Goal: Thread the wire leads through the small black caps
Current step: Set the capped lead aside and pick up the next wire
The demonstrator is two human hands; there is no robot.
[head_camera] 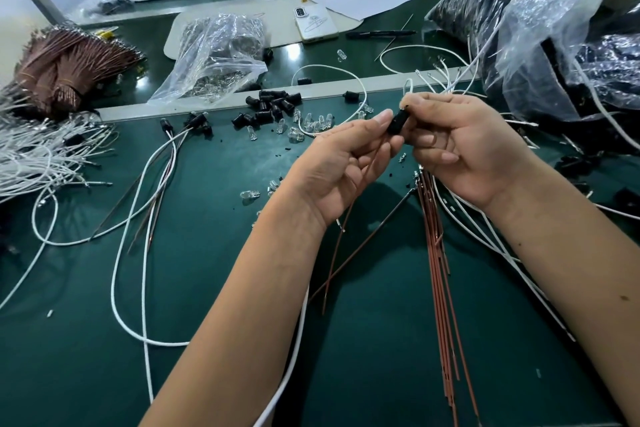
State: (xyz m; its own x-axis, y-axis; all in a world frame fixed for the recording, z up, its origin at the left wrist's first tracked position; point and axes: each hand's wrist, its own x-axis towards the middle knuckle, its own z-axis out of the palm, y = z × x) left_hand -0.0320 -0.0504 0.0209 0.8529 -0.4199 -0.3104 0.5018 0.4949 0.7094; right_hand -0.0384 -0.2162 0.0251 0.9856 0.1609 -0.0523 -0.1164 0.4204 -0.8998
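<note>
Both hands meet above the green worktop (pixel 104 357), and between them sits one small black cap (pixel 396 122). The left hand (pixel 341 163) pinches the cap with thumb and forefinger, and a brown wire (pixel 349 208) runs down across its palm. The right hand (pixel 460 146) curls its fingers round the cap's other side. A white wire (pixel 408 84) rises just beyond the cap. Left of the cap lies a heap of loose black caps (pixel 273 106), with clear glass bulbs (pixel 311 123) between heap and cap. Below the cap, brown wires (pixel 441 270) lie side by side. Far left of the cap lies a bundle of brown leads (pixel 65 62).
</note>
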